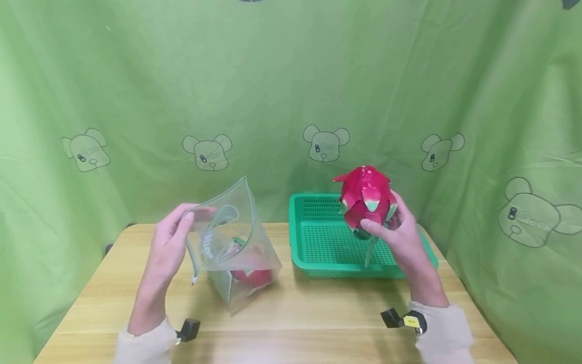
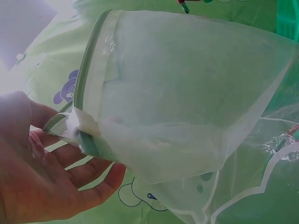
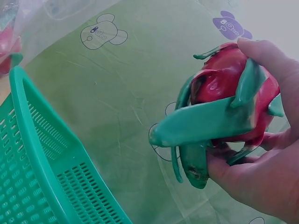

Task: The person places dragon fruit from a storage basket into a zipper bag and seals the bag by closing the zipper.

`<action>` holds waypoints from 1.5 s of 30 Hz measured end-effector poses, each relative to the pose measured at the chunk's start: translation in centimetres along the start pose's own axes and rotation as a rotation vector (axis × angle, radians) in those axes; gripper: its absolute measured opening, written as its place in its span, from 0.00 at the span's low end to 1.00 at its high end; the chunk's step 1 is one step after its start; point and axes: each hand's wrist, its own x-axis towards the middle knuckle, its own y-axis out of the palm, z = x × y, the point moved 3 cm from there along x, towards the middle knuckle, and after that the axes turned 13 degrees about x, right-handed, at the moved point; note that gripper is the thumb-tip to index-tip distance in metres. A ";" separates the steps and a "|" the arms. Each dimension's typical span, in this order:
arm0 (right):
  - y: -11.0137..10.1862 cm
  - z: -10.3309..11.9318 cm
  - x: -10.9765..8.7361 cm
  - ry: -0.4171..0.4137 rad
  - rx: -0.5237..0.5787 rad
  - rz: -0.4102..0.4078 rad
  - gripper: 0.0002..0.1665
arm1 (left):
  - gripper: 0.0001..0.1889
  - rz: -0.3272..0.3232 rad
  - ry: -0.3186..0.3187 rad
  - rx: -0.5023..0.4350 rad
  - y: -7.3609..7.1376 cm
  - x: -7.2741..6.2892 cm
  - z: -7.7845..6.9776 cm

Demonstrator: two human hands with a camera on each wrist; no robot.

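My right hand point(image 1: 402, 232) grips a red dragon fruit point(image 1: 366, 194) with green-tipped scales, raised above the green basket. In the right wrist view its long green leaves point(image 3: 205, 122) stick out from the red body. On the left, my left hand point(image 1: 170, 242) pinches the rim of a clear zip bag point(image 1: 261, 222), whose mouth gapes. Another red fruit point(image 1: 256, 275) lies at the bottom of that bag, seen through the plastic. The left wrist view shows the bag's wall point(image 2: 173, 93) spread out from the fingers.
A green perforated basket point(image 1: 313, 265) sits at the back right of the wooden table point(image 1: 291, 323). Behind and on both sides hangs a green curtain point(image 1: 273, 91) printed with bear heads.
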 end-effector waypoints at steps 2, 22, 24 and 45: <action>0.0 0.0 -0.1 -0.005 0.003 -0.009 0.46 | 0.17 0.002 -0.001 0.004 0.1 0.0 0.0; 1.2 -0.2 -0.7 -0.093 0.132 0.065 0.48 | 0.17 -0.007 -0.007 0.021 0.4 0.1 0.0; 1.4 -0.3 -0.7 -0.103 0.186 0.104 0.46 | 0.17 -0.015 -0.008 0.024 0.4 0.1 0.0; 2.9 -3.1 -1.2 0.065 0.337 0.215 0.43 | 0.17 -0.037 -0.022 -0.005 0.7 0.2 -0.1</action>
